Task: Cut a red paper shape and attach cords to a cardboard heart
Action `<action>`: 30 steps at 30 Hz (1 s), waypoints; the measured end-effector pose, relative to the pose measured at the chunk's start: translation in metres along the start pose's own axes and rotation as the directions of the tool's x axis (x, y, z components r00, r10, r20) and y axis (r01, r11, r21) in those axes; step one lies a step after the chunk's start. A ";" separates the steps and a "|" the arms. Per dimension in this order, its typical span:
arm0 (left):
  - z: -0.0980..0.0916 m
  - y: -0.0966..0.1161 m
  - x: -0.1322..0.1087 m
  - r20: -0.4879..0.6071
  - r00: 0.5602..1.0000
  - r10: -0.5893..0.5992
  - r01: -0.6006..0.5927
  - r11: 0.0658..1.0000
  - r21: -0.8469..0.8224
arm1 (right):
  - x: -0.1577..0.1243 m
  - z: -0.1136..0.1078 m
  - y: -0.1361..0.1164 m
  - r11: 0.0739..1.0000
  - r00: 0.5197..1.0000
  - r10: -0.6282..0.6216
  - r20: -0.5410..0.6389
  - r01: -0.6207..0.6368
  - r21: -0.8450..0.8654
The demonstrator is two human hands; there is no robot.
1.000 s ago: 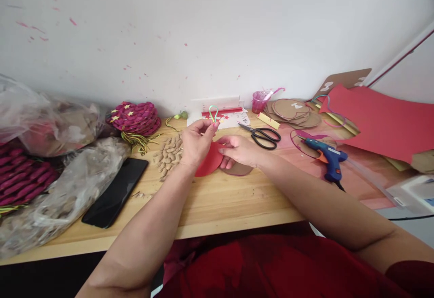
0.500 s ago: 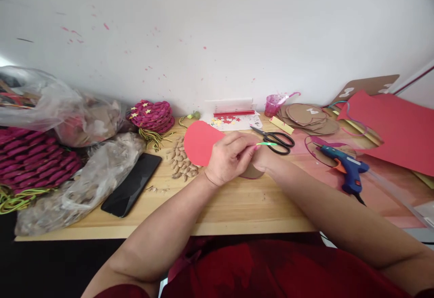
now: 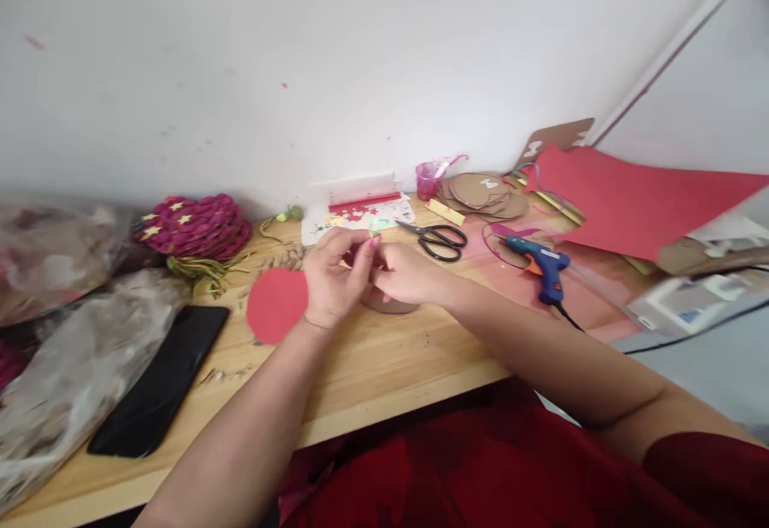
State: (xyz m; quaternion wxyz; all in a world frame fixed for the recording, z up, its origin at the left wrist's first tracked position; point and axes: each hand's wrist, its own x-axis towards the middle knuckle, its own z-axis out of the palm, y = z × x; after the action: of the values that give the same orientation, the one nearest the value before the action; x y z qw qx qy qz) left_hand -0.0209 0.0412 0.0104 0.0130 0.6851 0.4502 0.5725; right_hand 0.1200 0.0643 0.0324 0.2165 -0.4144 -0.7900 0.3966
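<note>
My left hand [image 3: 336,276] is closed, its thumb and forefinger pinching a thin bright green loop of cord or ribbon [image 3: 378,226]. My right hand [image 3: 401,273] touches it with curled fingers, and what those fingers grip is hidden. Beneath the hands, the edge of a cardboard piece [image 3: 393,306] shows. A round-ended red paper cutout [image 3: 276,306] lies left of my left hand, over several peanuts in shells [image 3: 288,259]. Black-handled scissors [image 3: 443,241] lie just beyond my right hand.
A blue glue gun [image 3: 548,268] lies right, near red paper sheets [image 3: 637,195] and cardboard cutouts [image 3: 481,195]. Behind stand a pink cup [image 3: 428,179] and star shapes on white paper [image 3: 354,215]. Left are a phone [image 3: 162,380], plastic bags [image 3: 78,368] and a magenta braided bundle [image 3: 192,226].
The view has swung right, so the table's things appear farther left. My fingers have drawn together, and the green strand now stands up as a loop above them.
</note>
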 end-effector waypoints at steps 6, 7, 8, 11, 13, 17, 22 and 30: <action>0.003 -0.006 -0.001 0.077 0.996 -0.045 0.045 0.999 0.002 | -0.099 -0.015 0.000 0.954 0.993 0.119 0.006 -0.116 0.277; 0.003 -0.007 -0.002 0.097 0.994 -0.042 0.041 0.999 0.007 | -0.114 -0.014 0.004 0.939 0.986 0.155 0.061 -0.166 0.303; 0.004 -0.008 -0.003 0.119 0.992 -0.038 0.038 0.999 0.008 | -0.127 -0.013 0.011 0.921 0.976 0.190 0.103 -0.214 0.327; 0.005 -0.009 -0.005 0.163 0.986 -0.030 0.027 0.999 0.021 | -0.155 -0.021 0.034 0.939 0.963 0.266 -0.035 -0.250 0.237; 0.006 -0.009 -0.006 0.194 0.981 -0.031 0.030 0.999 0.012 | -0.168 -0.037 0.049 0.971 0.934 0.234 -0.271 -0.237 0.021; 0.007 -0.011 -0.008 0.236 0.971 -0.044 0.046 0.999 0.000 | -0.183 -0.082 0.069 0.856 0.727 0.219 -0.650 -0.464 -0.231; 0.007 -0.011 -0.008 0.275 0.960 -0.051 0.053 0.999 0.000 | -0.190 -0.115 0.088 0.672 0.547 0.458 -0.700 -0.729 -0.130; 0.008 -0.009 -0.008 0.308 0.950 -0.042 0.041 0.999 0.010 | -0.185 -0.128 0.120 0.688 0.601 0.542 -0.587 -0.718 -0.100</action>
State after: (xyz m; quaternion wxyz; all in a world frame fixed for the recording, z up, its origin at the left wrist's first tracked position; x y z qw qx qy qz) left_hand -0.0190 0.0453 -0.0037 0.0939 0.7564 0.4579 0.4575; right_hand 0.3679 0.0094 0.0092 0.1900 -0.7890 -0.5542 0.1852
